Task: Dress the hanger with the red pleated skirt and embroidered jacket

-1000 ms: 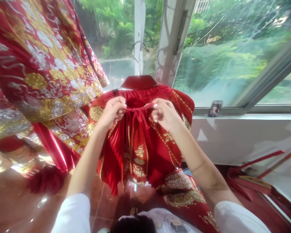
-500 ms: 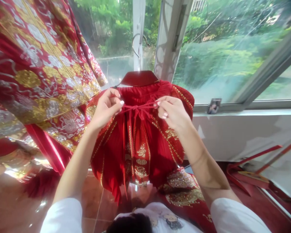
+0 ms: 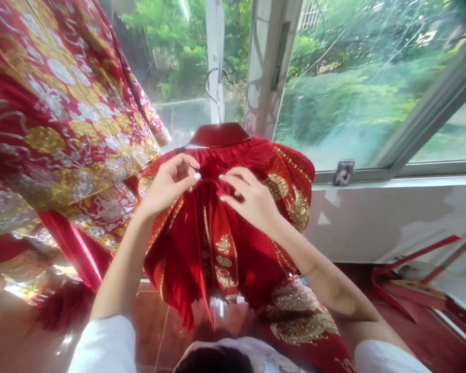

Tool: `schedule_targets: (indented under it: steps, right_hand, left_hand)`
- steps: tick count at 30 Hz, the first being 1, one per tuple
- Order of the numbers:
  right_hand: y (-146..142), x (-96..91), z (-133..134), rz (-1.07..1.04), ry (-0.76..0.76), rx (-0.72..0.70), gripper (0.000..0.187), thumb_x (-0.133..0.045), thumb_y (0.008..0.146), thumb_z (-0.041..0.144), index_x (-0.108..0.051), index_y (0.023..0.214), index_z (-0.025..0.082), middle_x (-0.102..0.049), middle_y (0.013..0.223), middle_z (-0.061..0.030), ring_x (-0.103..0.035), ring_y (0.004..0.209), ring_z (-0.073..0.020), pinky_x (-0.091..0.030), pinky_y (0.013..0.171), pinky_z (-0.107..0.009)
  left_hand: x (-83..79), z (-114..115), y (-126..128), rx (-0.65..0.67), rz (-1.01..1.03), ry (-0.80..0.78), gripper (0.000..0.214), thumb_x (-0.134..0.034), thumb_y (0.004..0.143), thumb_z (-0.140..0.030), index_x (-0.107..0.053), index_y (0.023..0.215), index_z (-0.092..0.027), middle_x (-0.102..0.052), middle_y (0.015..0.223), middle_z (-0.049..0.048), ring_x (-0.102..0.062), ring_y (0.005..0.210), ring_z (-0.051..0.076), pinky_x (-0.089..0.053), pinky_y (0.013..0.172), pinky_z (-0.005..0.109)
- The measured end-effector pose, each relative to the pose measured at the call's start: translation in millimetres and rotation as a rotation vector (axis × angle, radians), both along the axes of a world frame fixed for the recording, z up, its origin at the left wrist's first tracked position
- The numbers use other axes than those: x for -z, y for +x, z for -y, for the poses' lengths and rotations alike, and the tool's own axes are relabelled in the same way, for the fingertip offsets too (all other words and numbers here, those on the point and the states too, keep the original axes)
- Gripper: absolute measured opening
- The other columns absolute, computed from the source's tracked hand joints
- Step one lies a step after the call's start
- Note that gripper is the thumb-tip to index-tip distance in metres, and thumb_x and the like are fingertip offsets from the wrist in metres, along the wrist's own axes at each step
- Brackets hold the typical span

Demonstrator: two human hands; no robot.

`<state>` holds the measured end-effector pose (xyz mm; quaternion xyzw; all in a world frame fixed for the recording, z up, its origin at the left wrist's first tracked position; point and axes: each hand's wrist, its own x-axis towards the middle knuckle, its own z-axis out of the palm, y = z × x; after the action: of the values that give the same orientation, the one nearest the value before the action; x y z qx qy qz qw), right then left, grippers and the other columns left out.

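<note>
A red garment [image 3: 252,243] with gold embroidery and beaded trim hangs in front of me on a dark red hanger [image 3: 219,134]. Thin red ties [image 3: 209,181] run across its gathered top. Thumb and fingertips of my left hand [image 3: 174,181] pinch the ties at their left. My right hand [image 3: 248,197] is at the knot, its thumb and forefinger apart around the red cord; the knot is partly hidden by these fingers. Loose tie ends hang down the garment's front.
Another red garment with gold and silver embroidery [image 3: 81,119] hangs close on the left. Behind the hanger are a window frame [image 3: 267,67] and a sill with a small blurred-out object [image 3: 344,172]. A red long-handled object [image 3: 415,254] lies at right on the red floor.
My right hand has moved left, from the stretched right side of the bow to the knot. The cord between my hands has slackened. My left hand still pinches its side.
</note>
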<state>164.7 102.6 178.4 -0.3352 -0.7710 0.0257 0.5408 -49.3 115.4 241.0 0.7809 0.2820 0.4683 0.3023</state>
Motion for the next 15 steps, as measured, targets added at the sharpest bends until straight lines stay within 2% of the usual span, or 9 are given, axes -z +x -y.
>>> schedule_targets:
  steps: [2,3,5,7,9,11,13,15]
  right_hand:
    - [-4,1.8,-8,-0.048,0.054,-0.017,0.015,-0.054,0.090,0.021,-0.068,0.089,0.017,-0.067,0.111,-0.0101,-0.066,0.090,-0.0178,-0.055,0.077,-0.033]
    - [-3,0.3,-10,-0.103,0.014,-0.069,0.018,-0.051,0.093,0.024,-0.066,0.085,0.017,-0.068,0.103,-0.0091,-0.067,0.087,-0.0170,-0.055,0.073,-0.031]
    - [1,-5.8,-12,-0.212,-0.175,-0.217,0.027,-0.050,0.095,0.036,-0.062,0.082,0.017,-0.067,0.082,-0.0055,-0.064,0.066,-0.0129,-0.051,0.057,-0.026]
    - [7,-13.0,-11,-0.280,-0.346,-0.280,0.037,-0.049,0.095,0.047,-0.061,0.078,0.017,-0.058,0.062,0.0001,-0.051,0.045,-0.0082,-0.041,0.043,-0.022]
    - [12,-18.7,-11,-0.288,-0.354,-0.193,0.039,-0.054,0.093,0.048,-0.062,0.072,0.016,-0.052,0.052,0.0023,-0.045,0.042,-0.0071,-0.036,0.042,-0.022]
    - [17,-21.5,-10,-0.260,-0.263,-0.047,0.033,-0.060,0.090,0.041,-0.064,0.069,0.016,-0.056,0.055,0.0005,-0.050,0.048,-0.0088,-0.040,0.047,-0.023]
    - [22,-21.9,-10,-0.233,-0.147,0.061,0.022,-0.062,0.088,0.034,-0.069,0.076,0.017,-0.066,0.068,-0.0023,-0.059,0.059,-0.0123,-0.047,0.055,-0.026]
    - [32,-20.2,-9,-0.214,0.002,0.184,0.017,-0.062,0.088,0.032,-0.072,0.095,0.020,-0.072,0.093,-0.0061,-0.066,0.078,-0.0179,-0.054,0.069,-0.032]
  left_hand:
    - [0.9,0,-3,-0.022,0.015,0.002,0.021,-0.071,0.078,-0.026,-0.058,0.093,-0.019,-0.055,0.068,-0.0032,-0.050,0.058,0.008,-0.041,0.055,0.020]
    - [1.1,-1,-5,-0.045,0.023,0.018,0.020,-0.071,0.078,-0.026,-0.059,0.092,-0.019,-0.054,0.068,-0.0033,-0.048,0.057,0.008,-0.040,0.054,0.019]
    - [1.8,-2,-8,-0.096,0.037,0.065,0.017,-0.070,0.079,-0.027,-0.059,0.088,-0.019,-0.053,0.068,-0.0029,-0.046,0.057,0.007,-0.038,0.053,0.019]
    - [3.9,-4,-10,-0.146,0.039,0.115,0.015,-0.069,0.079,-0.028,-0.060,0.084,-0.018,-0.054,0.068,-0.0022,-0.046,0.057,0.007,-0.038,0.053,0.020]
    - [7.1,-6,-12,-0.185,0.016,0.145,0.014,-0.068,0.079,-0.028,-0.059,0.082,-0.018,-0.055,0.068,-0.0016,-0.047,0.057,0.008,-0.038,0.053,0.020]
    - [9.2,-5,-13,-0.230,-0.044,0.176,0.014,-0.067,0.080,-0.029,-0.060,0.084,-0.018,-0.056,0.065,-0.0019,-0.048,0.055,0.009,-0.038,0.052,0.021]
    - [6.6,-5,-14,-0.302,-0.110,0.280,0.015,-0.065,0.082,-0.031,-0.063,0.089,-0.018,-0.060,0.068,-0.0008,-0.053,0.058,0.010,-0.043,0.055,0.022]
    - [-2.4,-9,-20,-0.393,-0.152,0.469,0.019,-0.064,0.083,-0.035,-0.067,0.095,-0.020,-0.068,0.081,0.0024,-0.061,0.074,0.014,-0.050,0.070,0.027]
